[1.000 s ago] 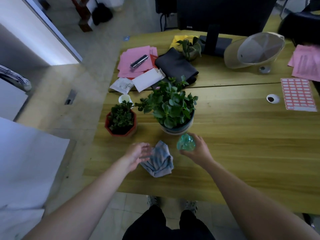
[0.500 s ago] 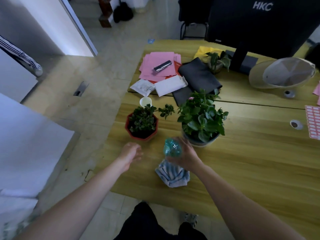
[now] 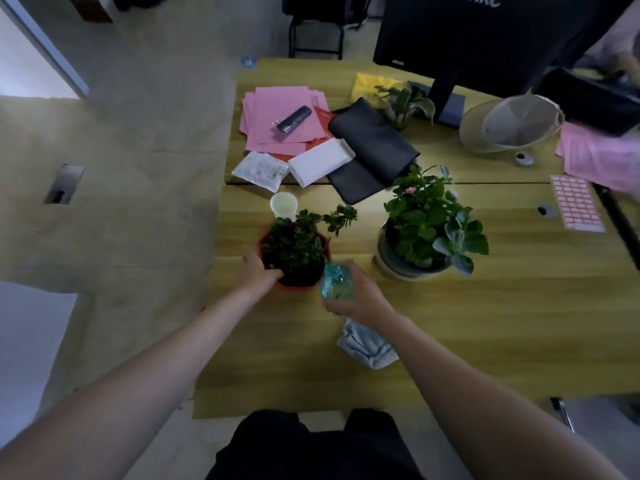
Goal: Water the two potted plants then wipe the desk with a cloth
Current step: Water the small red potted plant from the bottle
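At frame centre, the left hand (image 3: 258, 271) grips the red pot (image 3: 294, 252) rim. The right hand (image 3: 356, 296) has its fingers wrapped around the green bottle (image 3: 332, 280) beside it. The cloth (image 3: 367, 346) lies on the bench (image 3: 485, 323) below; the larger plant (image 3: 427, 223) stands right of centre.

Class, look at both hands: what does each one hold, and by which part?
The right hand grips the green bottle round its body. The left hand holds the red pot at its near left rim.
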A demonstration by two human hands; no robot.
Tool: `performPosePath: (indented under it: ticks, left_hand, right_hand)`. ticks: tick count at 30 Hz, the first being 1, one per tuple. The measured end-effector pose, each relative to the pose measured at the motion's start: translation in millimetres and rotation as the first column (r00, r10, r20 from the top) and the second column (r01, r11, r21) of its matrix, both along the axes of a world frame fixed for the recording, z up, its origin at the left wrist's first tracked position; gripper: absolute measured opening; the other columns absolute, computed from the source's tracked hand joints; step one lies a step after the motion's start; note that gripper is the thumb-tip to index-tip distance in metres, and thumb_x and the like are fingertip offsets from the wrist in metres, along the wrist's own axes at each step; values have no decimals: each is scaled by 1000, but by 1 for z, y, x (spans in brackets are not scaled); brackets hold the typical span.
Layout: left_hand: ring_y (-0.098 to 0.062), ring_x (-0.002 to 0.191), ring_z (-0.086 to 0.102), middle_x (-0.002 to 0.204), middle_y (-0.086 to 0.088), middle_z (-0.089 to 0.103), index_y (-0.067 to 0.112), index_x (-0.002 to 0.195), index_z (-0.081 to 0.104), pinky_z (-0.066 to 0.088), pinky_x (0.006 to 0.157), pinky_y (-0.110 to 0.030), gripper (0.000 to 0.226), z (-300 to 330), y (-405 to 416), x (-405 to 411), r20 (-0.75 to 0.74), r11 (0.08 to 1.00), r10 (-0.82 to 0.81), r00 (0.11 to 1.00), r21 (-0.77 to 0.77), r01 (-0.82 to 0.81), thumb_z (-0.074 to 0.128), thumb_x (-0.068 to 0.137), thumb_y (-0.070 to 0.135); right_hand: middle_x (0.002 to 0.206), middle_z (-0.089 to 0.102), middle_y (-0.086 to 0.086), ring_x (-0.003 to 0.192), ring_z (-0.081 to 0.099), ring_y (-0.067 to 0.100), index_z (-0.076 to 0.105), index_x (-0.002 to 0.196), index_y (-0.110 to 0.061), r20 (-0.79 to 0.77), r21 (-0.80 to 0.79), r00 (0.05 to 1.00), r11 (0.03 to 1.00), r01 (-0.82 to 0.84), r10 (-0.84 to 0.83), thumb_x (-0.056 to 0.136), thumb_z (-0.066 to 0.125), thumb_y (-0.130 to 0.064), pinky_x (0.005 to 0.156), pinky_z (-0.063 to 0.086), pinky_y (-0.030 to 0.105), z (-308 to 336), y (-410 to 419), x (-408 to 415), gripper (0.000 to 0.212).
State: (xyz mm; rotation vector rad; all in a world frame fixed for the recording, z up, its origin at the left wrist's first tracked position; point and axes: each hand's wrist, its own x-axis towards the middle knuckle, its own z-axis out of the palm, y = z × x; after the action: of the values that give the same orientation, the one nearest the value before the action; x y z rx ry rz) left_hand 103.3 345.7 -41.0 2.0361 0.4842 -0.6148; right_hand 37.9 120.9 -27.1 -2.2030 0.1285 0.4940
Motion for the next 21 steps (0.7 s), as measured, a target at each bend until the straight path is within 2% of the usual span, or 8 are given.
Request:
performPosePath:
  ticks: [2,4,6,9,11,14,18,21]
  left_hand:
    - [-38,145,30,161,-21,22,2,157,3,31,116,-48,115,-2,4,7,101,982,-145,984,133,131,84,77,24]
    - [-37,151,13,165,-19,5,1,157,-1,22,120,-48,125,-5,5,10,138,928,-319,937,248,280,85,74,36]
    - [-33,153,-5,166,-16,-11,1,156,-10,9,124,-44,136,-7,5,13,144,897,-421,896,217,386,87,70,41]
    - [-35,151,-17,163,-18,-19,0,153,-20,3,124,-47,151,-8,5,14,118,848,-521,846,190,496,91,60,43]
    - [-35,151,-18,162,-19,-22,0,151,-23,5,124,-46,153,-9,6,12,91,825,-547,832,230,516,92,60,41]
    - [-35,153,-8,162,-18,-24,3,152,-24,17,121,-46,151,-10,10,11,80,830,-513,855,299,470,92,62,39]
    - [-37,153,2,164,-17,-17,3,153,-22,20,120,-48,150,-7,8,17,63,835,-504,861,290,468,92,62,36]
    - [-38,152,8,164,-18,-11,1,154,-18,24,119,-48,149,-5,9,19,48,814,-529,847,311,490,92,61,38]
  right_hand:
    - [121,58,-1,104,60,19,41,136,-28,-16,-17,999,999,33,-34,73,83,-38,73,49,27,-1,13,-1,77]
    - [122,57,0,104,59,20,40,137,-28,-14,-32,999,998,49,-50,73,82,-39,76,50,30,1,22,-1,77]
    - [125,56,0,108,57,21,39,139,-26,-2,-66,999,997,43,-43,75,80,-40,84,51,36,4,28,0,78]
    - [129,54,-2,112,54,19,36,142,-27,-5,-115,999,992,46,-46,76,79,-40,86,47,33,5,32,3,79]
    - [130,54,-3,113,55,19,36,142,-29,-13,-146,999,988,41,-43,76,78,-40,85,44,31,6,34,4,79]
    - [129,54,-1,114,54,20,36,141,-30,-35,-200,999,980,23,-31,76,77,-41,85,44,32,6,36,8,78]
    - [129,54,2,113,56,25,37,139,-28,-66,-268,997,963,9,-27,76,78,-44,84,44,34,4,36,10,78]
    - [125,54,5,108,57,29,36,137,-25,-101,-319,995,948,-10,-24,74,77,-46,85,50,41,6,40,11,78]
